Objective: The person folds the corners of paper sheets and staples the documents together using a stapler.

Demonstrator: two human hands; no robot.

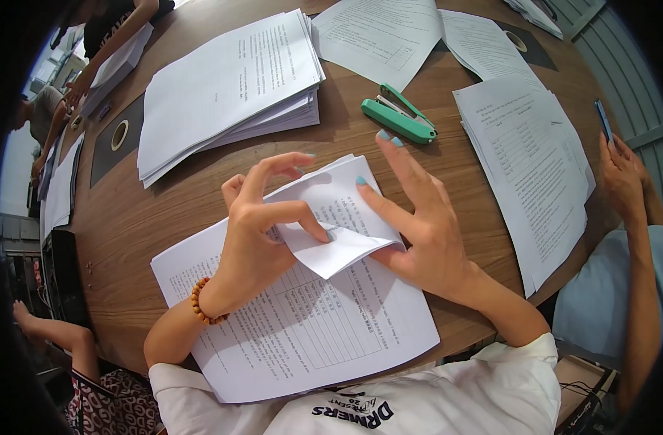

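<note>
My left hand [263, 217], with a brown bead bracelet at the wrist, pinches the bent-over edge of a printed sheet [328, 254]. One fingertip presses on top of the fold, its thumb is hidden, and the other fingers curl above the paper. My right hand [426, 221] is spread out at the sheet's right side. Its thumb is partly covered by the folded paper, while its other fingers stretch forward, apart. Beneath both hands lies a stack of printed pages [331, 326], one with a table. Just beyond my right fingertips rests a green stapler [399, 116], its top arm raised.
A thick paper stack [223, 87] stands ahead on the left, near a tape roll [119, 135]. More printed sheets [531, 167] lie to the right. A person's hand [621, 170] holds a phone at the right edge; another person's arm [118, 47] reaches over papers far left.
</note>
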